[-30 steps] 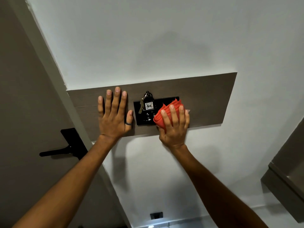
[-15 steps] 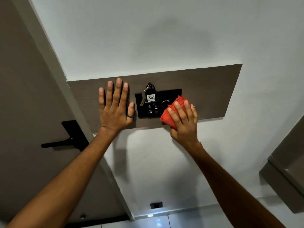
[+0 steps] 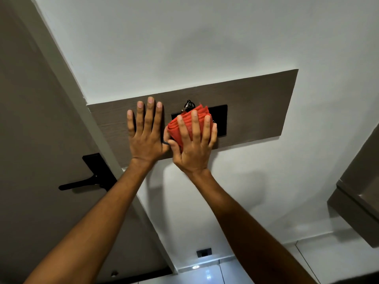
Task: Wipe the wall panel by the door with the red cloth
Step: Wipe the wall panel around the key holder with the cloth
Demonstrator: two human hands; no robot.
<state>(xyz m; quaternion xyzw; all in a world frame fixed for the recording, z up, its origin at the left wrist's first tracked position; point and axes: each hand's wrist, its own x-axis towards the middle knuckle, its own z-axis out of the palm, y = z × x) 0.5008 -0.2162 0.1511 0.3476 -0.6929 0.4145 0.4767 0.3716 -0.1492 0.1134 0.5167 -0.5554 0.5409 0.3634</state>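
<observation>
A long brown wood-grain wall panel (image 3: 256, 103) runs across the white wall to the right of the door. A black switch plate (image 3: 220, 119) is set in its middle, with a key ring (image 3: 187, 105) hanging at its top. My right hand (image 3: 192, 148) presses the folded red cloth (image 3: 185, 124) flat over the left part of the black plate. My left hand (image 3: 145, 132) lies flat on the panel just left of it, fingers spread and thumb touching my right hand.
The brown door (image 3: 30, 140) with a black lever handle (image 3: 86, 181) stands at the left behind a white frame (image 3: 86, 99). A brown cabinet corner (image 3: 356, 203) juts in at the right. A small black socket (image 3: 204, 253) sits low on the wall.
My right hand has slid the red cloth left and up, from the plate's right end onto its left part, covering the keys and tag. My left hand stays flat on the panel.
</observation>
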